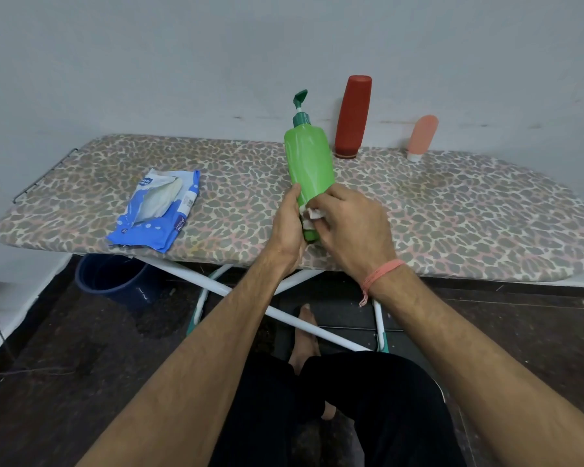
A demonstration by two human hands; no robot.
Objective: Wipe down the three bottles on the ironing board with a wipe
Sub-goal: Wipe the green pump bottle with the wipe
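Right now your left hand [289, 220] grips the green pump bottle [309, 163] low on its body, fingers curled round it, while your right hand [348, 220] pinches a crumpled white wipe [312, 215] against the bottle's lower side. The bottle is tilted, lifted off or barely touching the ironing board [452, 217], near the board's middle.

Judging by its smooth, glossy plastic, the bottle will likely turn slippery once damp, so keep your hold low on the body and stay off the pump head [300, 97] at its 12 o'clock end, which could dispense if pressed. It looks stiff and light enough for one hand.

Count three bottles: the green one in hand, a red bottle [351, 116] at about 1 o'clock from it, standing on its cap against the wall, and a small pink tube [422, 136] further out at 2 o'clock, also cap-down and leaning on the wall. One wipe is in use; one opened blue wipe pack [155, 210] lies at 9 o'clock. Both wall-leaning bottles may topple easily.
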